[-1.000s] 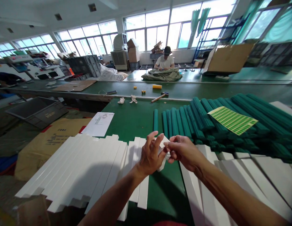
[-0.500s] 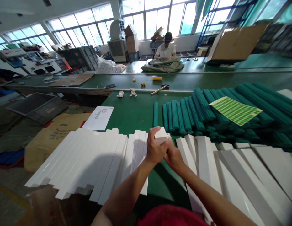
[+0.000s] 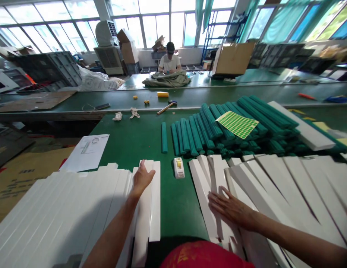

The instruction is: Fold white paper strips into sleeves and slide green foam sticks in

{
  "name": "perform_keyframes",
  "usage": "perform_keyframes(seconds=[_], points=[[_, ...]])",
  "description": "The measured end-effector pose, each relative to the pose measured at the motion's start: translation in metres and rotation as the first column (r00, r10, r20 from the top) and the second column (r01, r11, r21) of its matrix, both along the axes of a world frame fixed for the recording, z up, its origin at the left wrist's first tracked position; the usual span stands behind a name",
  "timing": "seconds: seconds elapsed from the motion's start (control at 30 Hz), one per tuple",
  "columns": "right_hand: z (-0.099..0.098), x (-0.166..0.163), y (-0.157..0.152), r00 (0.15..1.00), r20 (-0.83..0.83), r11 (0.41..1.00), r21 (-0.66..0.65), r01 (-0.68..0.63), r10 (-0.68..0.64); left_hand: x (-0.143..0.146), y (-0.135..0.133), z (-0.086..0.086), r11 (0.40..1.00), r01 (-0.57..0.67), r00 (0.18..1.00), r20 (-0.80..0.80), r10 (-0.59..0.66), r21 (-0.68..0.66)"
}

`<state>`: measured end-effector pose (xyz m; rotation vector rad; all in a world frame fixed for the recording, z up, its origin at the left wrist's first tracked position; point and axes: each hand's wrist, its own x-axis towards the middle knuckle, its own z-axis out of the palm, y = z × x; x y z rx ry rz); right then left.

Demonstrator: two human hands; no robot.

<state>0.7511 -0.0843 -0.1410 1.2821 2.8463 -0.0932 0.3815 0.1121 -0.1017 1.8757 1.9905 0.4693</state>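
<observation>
My left hand [image 3: 141, 178] lies on top of a long white strip [image 3: 154, 201] at the right end of the left row of white strips [image 3: 64, 208], thumb out and fingers curved over it. My right hand [image 3: 230, 208] rests flat with fingers spread on the fanned pile of white strips [image 3: 274, 186] to the right. Between the two piles a small white dispenser with a yellow part [image 3: 179, 167] lies on the green tabletop [image 3: 139, 137]. Neither hand grips anything.
Green foam rods [image 3: 218, 130] are stacked beyond the white strips, with a sheet of green dot stickers [image 3: 237, 124] on top. A paper sheet [image 3: 85, 152] lies at the left edge. A hammer [image 3: 166, 107] and gloves lie farther back. A person sits at a far table.
Both hands were together holding a small white piece; now they have parted, the white dispenser lies on the table, the left hand is on the left strips and the right on the right pile.
</observation>
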Motion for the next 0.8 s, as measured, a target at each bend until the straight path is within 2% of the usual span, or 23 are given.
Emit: perform_keyframes(seconds=[0.1, 0.17, 0.23, 0.3, 0.37, 0.4, 0.43, 0.47, 0.5, 0.53, 0.57, 0.6, 0.67, 0.73, 0.8], points=[[0.001, 0.007, 0.012, 0.998, -0.052, 0.999, 0.005, -0.035, 0.035, -0.005, -0.002, -0.007, 0.998, 0.043, 0.992, -0.117, -0.038, 0.036], [0.019, 0.01, 0.022, 0.997, -0.062, 0.998, -0.014, -0.054, 0.053, -0.009, -0.001, -0.007, 0.994, 0.09, 0.984, -0.16, -0.08, 0.056], [0.051, 0.007, 0.034, 0.996, -0.073, 0.999, -0.007, -0.05, 0.049, -0.01, -0.002, -0.006, 0.988, 0.126, 0.976, -0.188, -0.107, 0.091], [0.092, -0.007, 0.048, 0.987, -0.157, 0.998, 0.053, 0.029, -0.021, -0.006, -0.005, -0.001, 0.979, 0.135, 0.981, -0.159, -0.11, 0.152], [0.131, -0.029, 0.064, 0.917, -0.375, 0.974, 0.115, 0.193, -0.137, 0.004, -0.013, 0.014, 0.961, 0.192, 0.98, 0.019, -0.2, 0.2], [0.147, -0.043, 0.071, 0.847, -0.502, 0.957, 0.114, 0.266, -0.176, 0.01, -0.019, 0.026, 0.94, 0.257, 0.942, 0.159, -0.296, 0.223], [0.159, -0.057, 0.079, 0.767, -0.609, 0.944, 0.087, 0.319, -0.203, 0.017, -0.026, 0.041, 0.896, 0.361, 0.843, 0.321, -0.432, 0.257], [0.166, -0.073, 0.085, 0.687, -0.692, 0.938, 0.042, 0.345, -0.222, 0.023, -0.034, 0.057, 0.824, 0.467, 0.695, 0.444, -0.566, 0.32], [0.168, -0.089, 0.091, 0.617, -0.75, 0.936, -0.008, 0.351, -0.238, 0.03, -0.043, 0.074, 0.762, 0.518, 0.569, 0.509, -0.646, 0.388], [0.165, -0.105, 0.096, 0.56, -0.79, 0.935, -0.048, 0.35, -0.25, 0.037, -0.052, 0.09, 0.729, 0.526, 0.49, 0.545, -0.68, 0.437], [0.158, -0.121, 0.1, 0.508, -0.822, 0.929, -0.066, 0.364, -0.257, 0.045, -0.06, 0.104, 0.735, 0.487, 0.455, 0.581, -0.675, 0.472], [0.147, -0.136, 0.104, 0.463, -0.851, 0.92, -0.055, 0.389, -0.247, 0.052, -0.067, 0.114, 0.773, 0.401, 0.462, 0.62, -0.634, 0.491], [0.122, -0.165, 0.11, 0.4, -0.902, 0.875, 0.055, 0.48, -0.163, 0.067, -0.075, 0.122, 0.873, 0.097, 0.558, 0.7, -0.445, 0.477], [0.1, -0.19, 0.114, 0.374, -0.926, 0.794, 0.191, 0.577, -0.05, 0.081, -0.077, 0.118, 0.883, -0.189, 0.585, 0.771, -0.25, 0.43], [0.086, -0.208, 0.115, 0.369, -0.929, 0.729, 0.247, 0.639, -0.009, 0.091, -0.077, 0.107, 0.871, -0.336, 0.548, 0.827, -0.128, 0.357]])
